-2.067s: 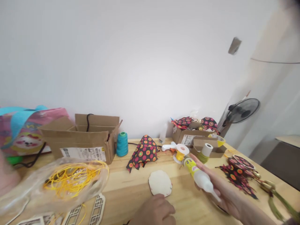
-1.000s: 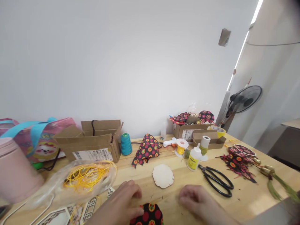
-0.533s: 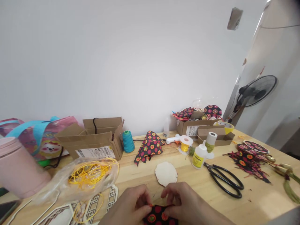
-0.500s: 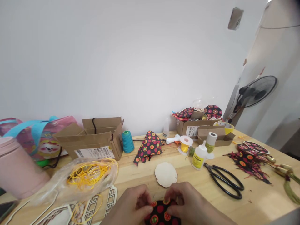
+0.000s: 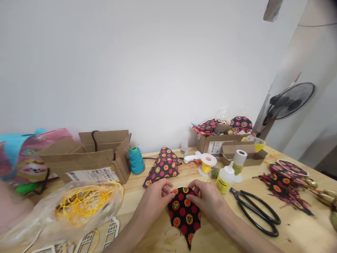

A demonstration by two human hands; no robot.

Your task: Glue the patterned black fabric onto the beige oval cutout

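Observation:
A black piece of fabric (image 5: 184, 212) with red dots and orange flower prints hangs or lies before me, its jagged lower end tapering to a point. My left hand (image 5: 157, 197) pinches its upper left edge between thumb and fingers. On the upper right edge my right hand (image 5: 206, 197) has a similar pinch. A thin pale rim shows along the fabric's top; what lies behind it is hidden. Just beyond my left hand is more of the same printed fabric (image 5: 166, 165). A glue bottle (image 5: 225, 180) with a yellow label stands beyond my right hand.
Black-handled scissors (image 5: 256, 211) lie at right, near patterned fabric pieces with tassels (image 5: 284, 186). Yellow thread (image 5: 207, 163), a teal thread cone (image 5: 136, 161) and a white glue gun (image 5: 192, 158) stand behind. Cardboard boxes (image 5: 92, 160) and a plastic bag of yellow cord (image 5: 86, 203) occupy the left.
Both hands have moved forward with the fabric, over where the round cream-white disc lay; the disc is now mostly or wholly covered. More of the fabric shows. The camera view has shifted slightly.

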